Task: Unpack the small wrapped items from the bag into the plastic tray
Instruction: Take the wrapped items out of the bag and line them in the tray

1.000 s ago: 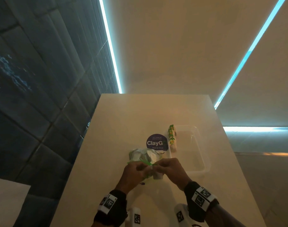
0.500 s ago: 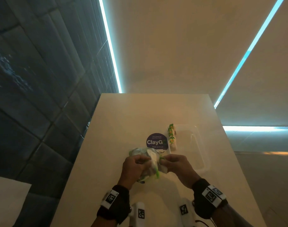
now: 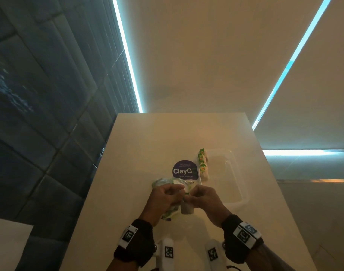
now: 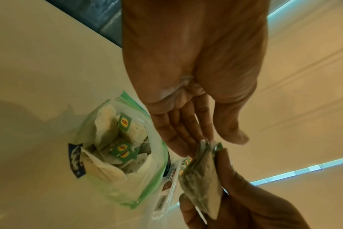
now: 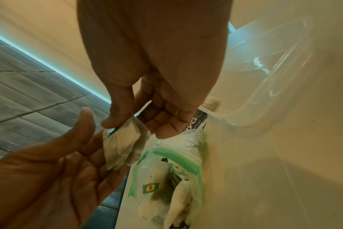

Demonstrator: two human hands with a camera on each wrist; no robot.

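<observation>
While your right hand [image 5: 162, 86] pinches a soft, flat paper tea bag [image 5: 123, 145] betw. thumb and fingertips, your left hand [image 4: 194, 80] lies flat-fingered, tips touching it. Crinkly clear zip bag [image 4: 131, 162], green-edged mouth agape, lies near bench front edge. Rigid clear plastic tray [image 3: 236, 173] sits just right; tea bags w/ green tags [image 3: 202, 165] line its left wall, remaining floor bare.

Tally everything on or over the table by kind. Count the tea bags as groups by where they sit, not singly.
Zip bag: 1
Clear tray: 1
Purple ClayG disc: 1
Tea-bag groups: 3 (pile in the zip bag, row at the tray's left wall, bunch pinched by the right hand)
Total: 6
</observation>
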